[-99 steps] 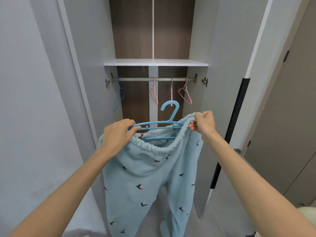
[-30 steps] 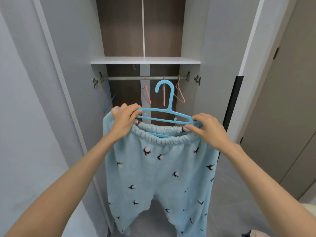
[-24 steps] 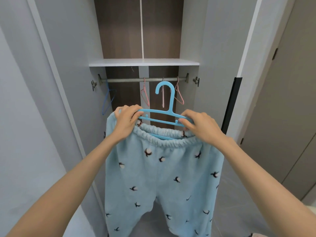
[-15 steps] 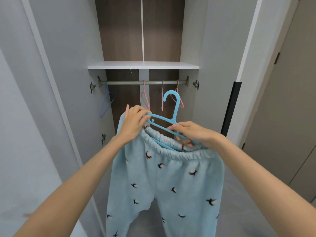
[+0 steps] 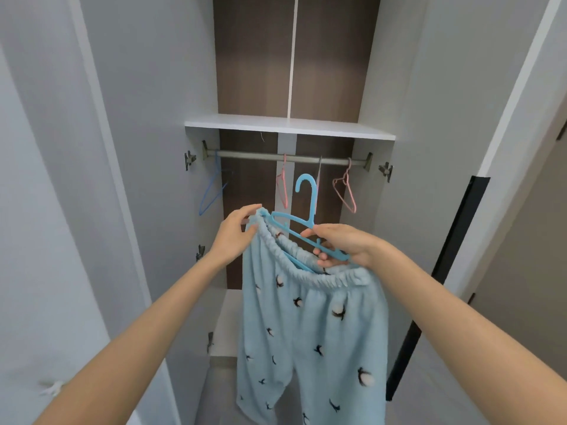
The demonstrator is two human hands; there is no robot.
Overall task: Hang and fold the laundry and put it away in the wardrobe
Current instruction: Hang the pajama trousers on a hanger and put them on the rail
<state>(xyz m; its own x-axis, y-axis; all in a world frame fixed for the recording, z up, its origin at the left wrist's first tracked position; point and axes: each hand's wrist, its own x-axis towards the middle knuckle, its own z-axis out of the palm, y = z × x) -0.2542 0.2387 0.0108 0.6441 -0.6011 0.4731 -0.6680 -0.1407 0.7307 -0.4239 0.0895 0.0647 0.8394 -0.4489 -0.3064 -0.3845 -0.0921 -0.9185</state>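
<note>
- One pair of pale-blue trousers (image 5: 310, 332) with a small dark-and-white print hangs in front of the open wardrobe (image 5: 251, 56), held up by both hands below the rail (image 5: 285, 157) and not yet on it.
- One blue hanger (image 5: 308, 207) carries them. Its hook stands upright just under the rail without touching it, and its arms tilt down to the right.
- The left hand (image 5: 234, 237) pinches the waistband (image 5: 322, 277) at the hanger's left tip, thumb and fingers pressed together on the cloth.
- The right hand (image 5: 346, 246) grips the hanger's right arm, thumb on top and fingers curled beneath it.
- Four spare hangers are on the rail: a blue wire hanger (image 5: 211, 194) at the far left, two pink hangers (image 5: 345, 191), and a fourth hanger (image 5: 319, 174) seen edge-on, its colour hard to tell.
- One white shelf (image 5: 288, 128) sits directly above the rail.
- Four hinges (image 5: 190, 161) show, three on the left and one on the right.
- The hanger's lower bar is mostly hidden inside the waistband.
- Both trouser legs are cut off by the bottom edge, and the wardrobe's top is out of view.
- Whether the right fingers also catch the cloth cannot be told.
</note>
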